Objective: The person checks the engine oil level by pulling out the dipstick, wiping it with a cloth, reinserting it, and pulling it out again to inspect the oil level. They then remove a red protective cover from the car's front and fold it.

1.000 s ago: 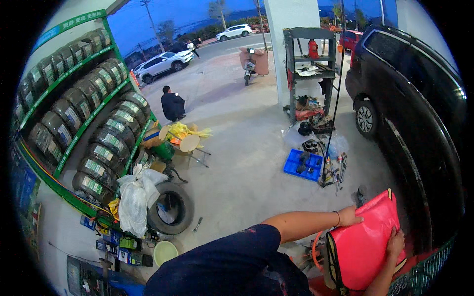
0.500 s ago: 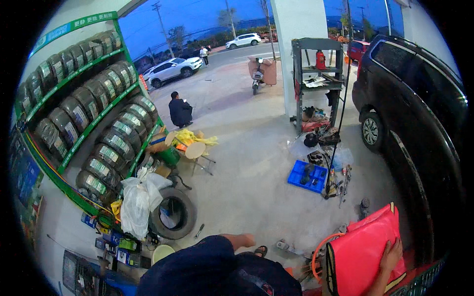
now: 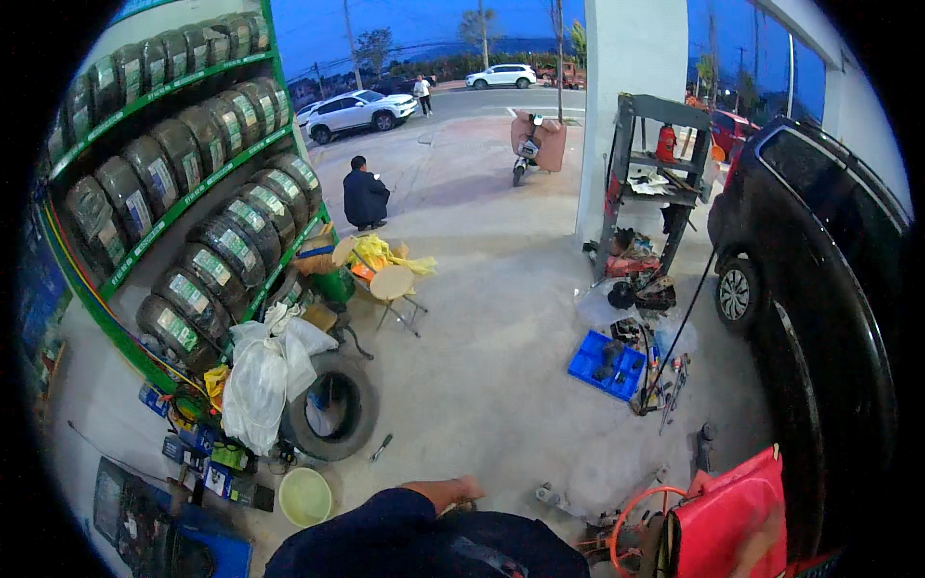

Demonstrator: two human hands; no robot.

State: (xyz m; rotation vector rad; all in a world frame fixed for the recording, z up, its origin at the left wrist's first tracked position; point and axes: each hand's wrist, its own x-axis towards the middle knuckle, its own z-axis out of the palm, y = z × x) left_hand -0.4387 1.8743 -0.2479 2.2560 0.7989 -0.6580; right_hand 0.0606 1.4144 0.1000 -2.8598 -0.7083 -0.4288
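A red padded sheet with dark and yellowish edging point(image 3: 727, 515) stands at the lower right. My right hand point(image 3: 761, 544) is against its face, smeared by motion, so its fingers do not read clearly. From the dark sleeve at bottom centre reaches my left forearm, ending in my left hand point(image 3: 466, 489), low over the floor. The fingers there are too small and partly hidden to make out, and nothing shows in them. Left of the red sheet an orange ring point(image 3: 621, 525) rises among metal parts on the floor.
A blue divided tray point(image 3: 605, 366) lies right of centre, with tools beside it. A black car point(image 3: 819, 260) stands at right, near a dark metal shelf point(image 3: 655, 183). At left are a tyre rack point(image 3: 207, 207), a loose tyre point(image 3: 355, 429), a pale basin point(image 3: 305, 496) and a stool point(image 3: 391, 282).
The view has shifted, moving the scene down and mostly rightward at the far end. The red sheet sits lower and looks narrower, and my right hand is now blurred. My left hand shows lower.
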